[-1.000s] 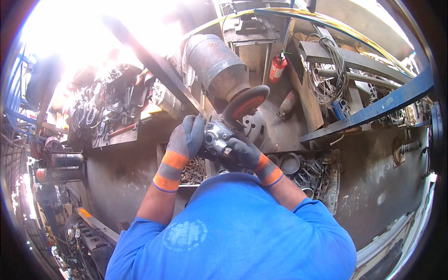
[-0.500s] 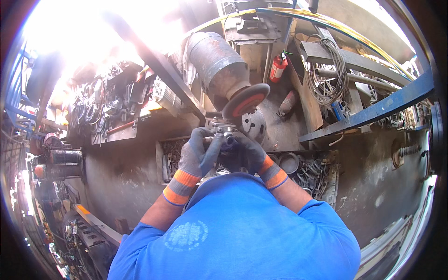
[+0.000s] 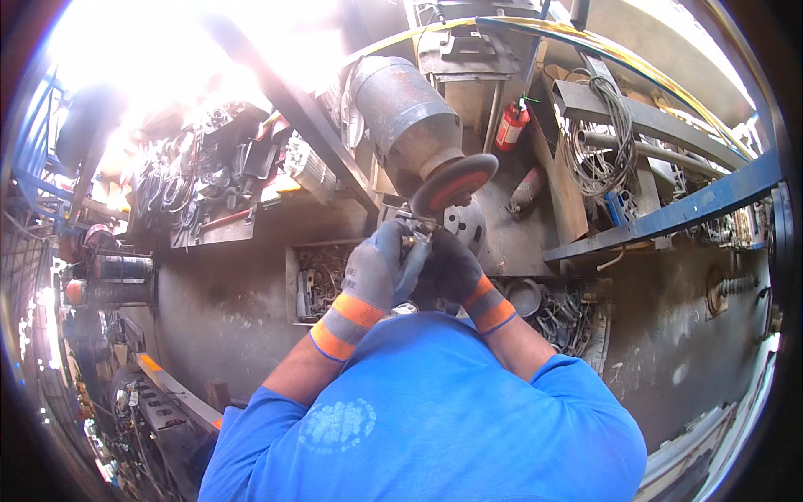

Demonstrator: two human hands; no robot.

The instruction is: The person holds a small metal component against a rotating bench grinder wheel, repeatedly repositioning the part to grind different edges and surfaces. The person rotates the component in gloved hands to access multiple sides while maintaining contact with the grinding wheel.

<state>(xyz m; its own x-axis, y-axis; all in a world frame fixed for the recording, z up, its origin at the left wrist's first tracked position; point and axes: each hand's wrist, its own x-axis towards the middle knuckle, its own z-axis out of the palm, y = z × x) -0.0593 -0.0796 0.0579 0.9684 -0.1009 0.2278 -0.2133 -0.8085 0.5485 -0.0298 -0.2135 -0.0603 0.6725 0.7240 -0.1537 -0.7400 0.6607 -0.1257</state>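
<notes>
Both hands wear grey work gloves with orange-striped cuffs. Between them is a small, shiny metal part [image 3: 416, 222], its exact kind too small to make out. My left hand [image 3: 378, 266] is closed round its left side, the thumb along the near face. On the other side my right hand [image 3: 452, 264] has its fingers curled toward the part; its fingertips are partly hidden. The part is right at the lower left edge of a dark disc wheel [image 3: 456, 186] with a reddish face. Whether the two touch, I cannot tell. A large grey motor body [image 3: 406, 105] carries that wheel.
Below the wheel is a round metal piece with holes [image 3: 467, 227]. Trays of metal parts [image 3: 322, 284] lie on both sides of my hands. A red fire extinguisher [image 3: 512, 125] stands beyond. A blue beam [image 3: 669, 209] crosses at right; a dark post [image 3: 309, 125] slants at left.
My hands and the metal part have moved a little up toward the wheel's edge, and the part has tilted. The whole view has shifted slightly.
</notes>
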